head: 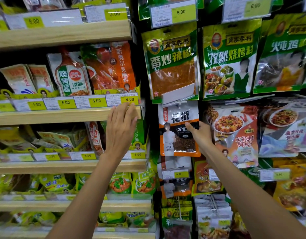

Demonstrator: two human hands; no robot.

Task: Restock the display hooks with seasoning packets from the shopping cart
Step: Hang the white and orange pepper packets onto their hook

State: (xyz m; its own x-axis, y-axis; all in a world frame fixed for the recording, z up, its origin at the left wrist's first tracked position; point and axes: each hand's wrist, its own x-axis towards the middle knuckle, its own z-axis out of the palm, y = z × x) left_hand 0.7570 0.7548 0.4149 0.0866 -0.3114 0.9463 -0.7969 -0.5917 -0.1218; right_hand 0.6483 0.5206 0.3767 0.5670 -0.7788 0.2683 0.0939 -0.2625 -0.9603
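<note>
While the left hand [122, 121] rests flat on a shelf edge [62, 116], the right hand [199, 133] pinches a light, crinkly, slippery packet [178, 130] at its side.

The display hook [179, 99] is hidden behind its tilted tag; the shelf labels' [79, 103] fine print is blurred.

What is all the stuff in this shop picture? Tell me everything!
Peppercorn packet: one, white, black and orange, hanging centre, gripped at its right edge.
Green seasoning packets: three, green and yellow, hanging top right.
Orange marinade packet: one, orange, upper shelf.
Wooden shelves: several, light wood, left side.
Price tags: many, yellow and white, along shelf edges and hooks.
Left hand: open, fingers on the shelf edge.
Right hand: holding the peppercorn packet.
</note>
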